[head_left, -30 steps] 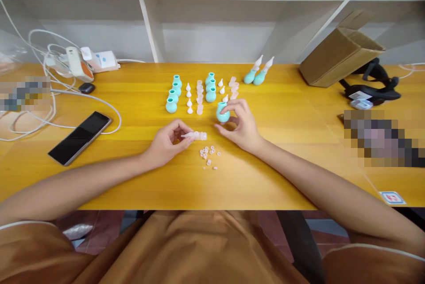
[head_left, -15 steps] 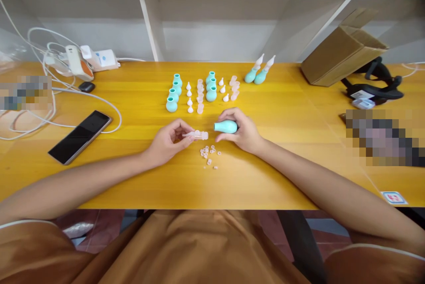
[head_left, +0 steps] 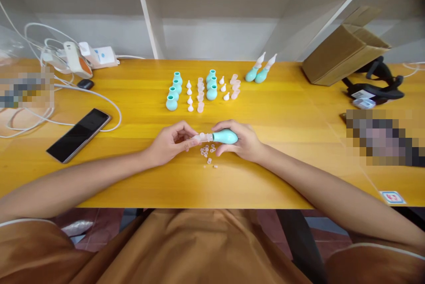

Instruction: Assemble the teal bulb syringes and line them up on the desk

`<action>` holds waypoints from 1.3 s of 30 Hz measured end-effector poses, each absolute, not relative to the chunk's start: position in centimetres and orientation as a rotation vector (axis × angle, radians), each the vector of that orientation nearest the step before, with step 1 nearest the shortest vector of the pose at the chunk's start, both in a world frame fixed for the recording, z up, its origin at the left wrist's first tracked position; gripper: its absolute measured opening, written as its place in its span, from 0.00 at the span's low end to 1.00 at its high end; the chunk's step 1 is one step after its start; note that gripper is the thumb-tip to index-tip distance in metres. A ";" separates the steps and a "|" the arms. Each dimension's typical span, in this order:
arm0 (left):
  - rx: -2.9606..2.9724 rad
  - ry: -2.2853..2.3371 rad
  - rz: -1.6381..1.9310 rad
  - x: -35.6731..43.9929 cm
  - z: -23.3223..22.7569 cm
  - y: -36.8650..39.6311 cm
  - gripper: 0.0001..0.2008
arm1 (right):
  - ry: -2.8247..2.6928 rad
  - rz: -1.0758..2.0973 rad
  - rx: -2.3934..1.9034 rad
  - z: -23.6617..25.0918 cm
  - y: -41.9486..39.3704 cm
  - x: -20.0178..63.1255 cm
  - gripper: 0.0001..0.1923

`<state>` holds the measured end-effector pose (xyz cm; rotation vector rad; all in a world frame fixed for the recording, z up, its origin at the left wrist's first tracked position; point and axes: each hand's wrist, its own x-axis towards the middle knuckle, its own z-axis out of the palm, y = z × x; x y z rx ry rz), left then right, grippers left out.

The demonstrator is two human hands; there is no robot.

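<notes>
head view: both hands meet just above the middle of the yellow bench (head_left: 285,120), over a scatter of tiny clear caps (head_left: 207,153).
key relation: the teal bulb (head_left: 226,136) lies on its side with its long axis running left to right, neck toward the left; the clear nozzle (head_left: 203,137) lies along the same line, its wide end touching or already in the bulb's neck. i cannot tell how far it is seated.
left hand (head_left: 171,143): closed in a pinch on the nozzle, thumb and fingertips at its narrow end, wrist resting on the bench.
right hand (head_left: 241,141): curled around the bulb, thumb below and fingers over the top, gripping it.
nearer hand: each hand already holds its own part; the joint sits between them, about midway.
behind the hands: 2 rows of upright teal bulbs (head_left: 172,93) with small white tips and pink cups beside them, well apart from the hands.
further back: 2 finished pieces (head_left: 260,71) lying tilted near the back edge.
left side: a dark phone (head_left: 79,134) lies flat, with white cables (head_left: 59,93) looping past it.
right side: a cardboard box (head_left: 345,49) stands tilted, well apart from the work.
</notes>
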<state>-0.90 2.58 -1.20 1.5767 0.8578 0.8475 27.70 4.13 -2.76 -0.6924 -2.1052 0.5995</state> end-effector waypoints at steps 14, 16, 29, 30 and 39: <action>1.514 0.711 0.738 -0.8 -0.6 2.2 0.21 | -2.248 0.380 -0.484 -3.0 4.0 27.7 0.33; 1.509 0.709 0.710 -0.9 -0.5 2.2 0.21 | -2.271 0.327 -0.479 -2.9 3.9 27.7 0.33; 1.502 0.747 0.653 -0.9 -0.2 2.3 0.22 | -2.376 -0.076 -0.428 -1.4 3.4 27.7 0.28; 1.505 0.738 0.675 -0.9 -0.3 2.4 0.21 | -2.377 -0.085 -0.429 -1.4 3.4 27.7 0.28; 1.500 0.779 0.813 -1.2 -1.7 2.4 0.21 | -2.344 0.114 -0.466 -1.9 3.5 27.5 0.28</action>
